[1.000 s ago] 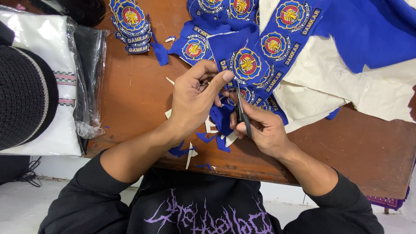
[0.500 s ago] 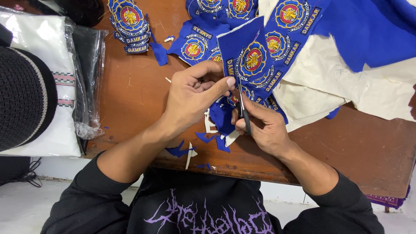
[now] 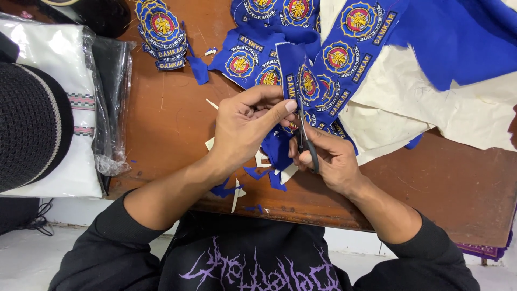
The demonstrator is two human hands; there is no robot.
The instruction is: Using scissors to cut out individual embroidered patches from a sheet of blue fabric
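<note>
Head view, left to right: the left hand (image 3: 245, 126) pinches a blue embroidered patch strip (image 3: 301, 81) by its edge above the wooden table (image 3: 161, 118); the right hand (image 3: 328, 159) grips black scissors (image 3: 307, 145). The cloth looks light and floppy, best held near the cut.

Brown wooden table (image 3: 447, 183) — pale tiled floor (image 3: 21, 264) below.

Lighting even, bright, diffuse from above. Soft, short shadows under both hands on the table (image 3: 161, 124). Mild glare on the plastic bag (image 3: 110, 108). Focus sharp at centre; slight wide-angle bending toward the edges.
</note>
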